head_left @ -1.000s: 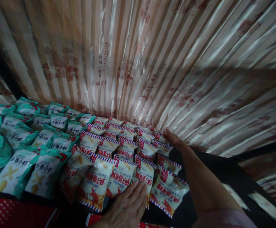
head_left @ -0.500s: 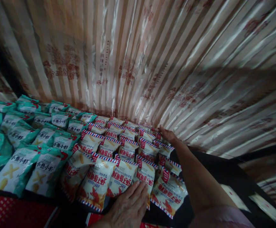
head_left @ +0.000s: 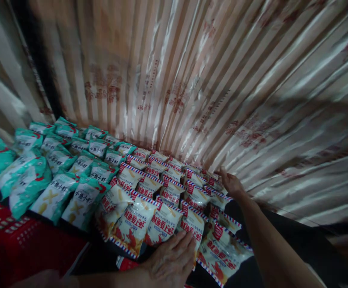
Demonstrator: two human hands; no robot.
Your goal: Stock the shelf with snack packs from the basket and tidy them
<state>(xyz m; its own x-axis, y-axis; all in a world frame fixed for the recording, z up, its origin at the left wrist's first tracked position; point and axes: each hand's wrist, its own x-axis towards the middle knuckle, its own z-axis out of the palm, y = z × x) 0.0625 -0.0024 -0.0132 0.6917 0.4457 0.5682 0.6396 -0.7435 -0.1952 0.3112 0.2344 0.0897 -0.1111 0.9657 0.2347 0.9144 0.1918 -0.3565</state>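
White snack bags with red lettering and red-and-blue striped edges stand in close rows, one of them a front snack bag. My left hand lies flat against the front row, fingers straight, on the lower part of a striped bag. At the far right corner of the rows, my right hand reaches beside the back bags, its fingers stretched out and partly hidden. Neither hand is wrapped round a bag. Another striped bag leans back at the front right, between my two arms.
Teal snack bags fill the left side of the dark shelf. A red perforated basket sits at the lower left. Behind the bags hangs a pleated, shiny printed sheet, with a dark upright post at left.
The view has turned left, so the bags appear farther right and more teal bags and red basket show. Both hands keep about the same places against the striped bags.
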